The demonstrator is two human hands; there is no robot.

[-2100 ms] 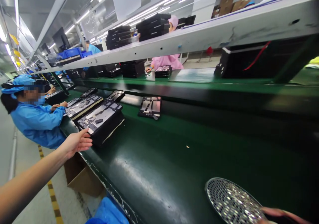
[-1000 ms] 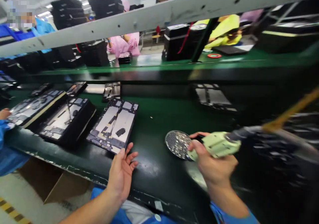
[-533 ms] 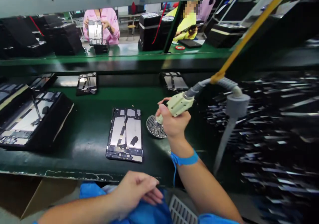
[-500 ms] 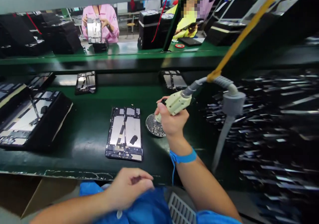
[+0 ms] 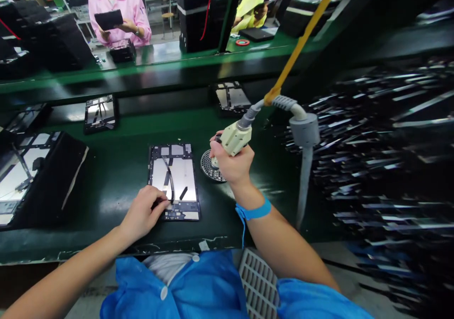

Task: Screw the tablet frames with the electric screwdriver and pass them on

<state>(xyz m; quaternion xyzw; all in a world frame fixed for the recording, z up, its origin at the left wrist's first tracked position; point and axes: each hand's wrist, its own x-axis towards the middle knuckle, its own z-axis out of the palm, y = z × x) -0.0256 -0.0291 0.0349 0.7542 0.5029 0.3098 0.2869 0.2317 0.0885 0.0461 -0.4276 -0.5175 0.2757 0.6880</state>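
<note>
While the green conveyor belt (image 5: 117,168) fills the middle of the frame, here is the scene, biggest first:

Belt: wide, dark green and glossy, running from the left edge to the centre, with a raised green shelf (image 5: 159,68) behind it across the upper part of the frame.

Right side: a dark smear of streaks, too blurred to read.

Black tray stack: a thick black block (image 5: 39,177) at the left edge, an opened device lying on top.

Opened tablet chassis: a flat dark rectangular frame with pale metal plates (image 5: 173,179) inside, lying flat on the belt at centre frame, a thin black cable curving across its surface.

Left hand: and there it is, the left hand (image 5: 142,212) at lower centre, fingertips pinched together on the chassis's near left corner, right at the lower end of that cable; whether it actually grips the cable, I cannot tell.

Right hand: the right hand (image 5: 232,165), just right of the chassis, fist wrapped tight around a pale green electric screwdriver (image 5: 234,137), a blue wrist strap (image 5: 253,211) below it.

Screwdriver lines: a grey ribbed hose (image 5: 283,105) and a yellow cord (image 5: 305,30) rising to the upper right.

Round perforated metal screw dish: a small silver disc (image 5: 209,165) just beside the chassis's right edge, partly behind the right hand.

Spare chassis: two more, one (image 5: 100,113) at the belt's far left, one (image 5: 232,97) far centre.

Co-workers: a pink sleeve (image 5: 136,19) and a yellow coat (image 5: 251,4) at the top of the frame.
</note>
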